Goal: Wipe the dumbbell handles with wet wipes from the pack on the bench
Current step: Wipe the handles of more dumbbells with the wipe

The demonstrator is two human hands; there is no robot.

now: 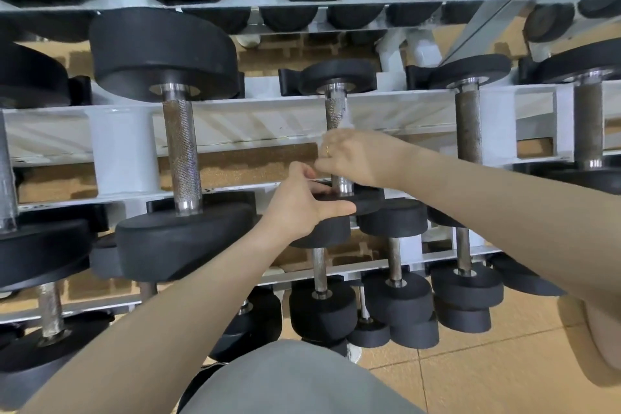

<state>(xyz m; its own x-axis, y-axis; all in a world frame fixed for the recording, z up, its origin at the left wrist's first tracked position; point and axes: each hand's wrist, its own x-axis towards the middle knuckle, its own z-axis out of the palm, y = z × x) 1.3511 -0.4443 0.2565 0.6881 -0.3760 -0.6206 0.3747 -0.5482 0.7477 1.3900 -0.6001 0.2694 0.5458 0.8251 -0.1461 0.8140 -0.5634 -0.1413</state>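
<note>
A small black dumbbell lies on the middle tier of the white rack (235,124), its knurled steel handle (334,111) pointing away from me. My right hand (356,158) is curled round the near half of that handle, with a white wet wipe (347,123) poking out above the fingers. My left hand (302,208) grips the dumbbell's near black head (363,203), thumb stretched along its front. The wipe pack and the bench are out of view.
A bigger dumbbell (181,151) lies to the left, two rusty-handled ones (468,124) to the right. Several small dumbbells (396,286) fill the lower tier, large ones the upper tier. Tan floor tiles (487,363) spread at the lower right.
</note>
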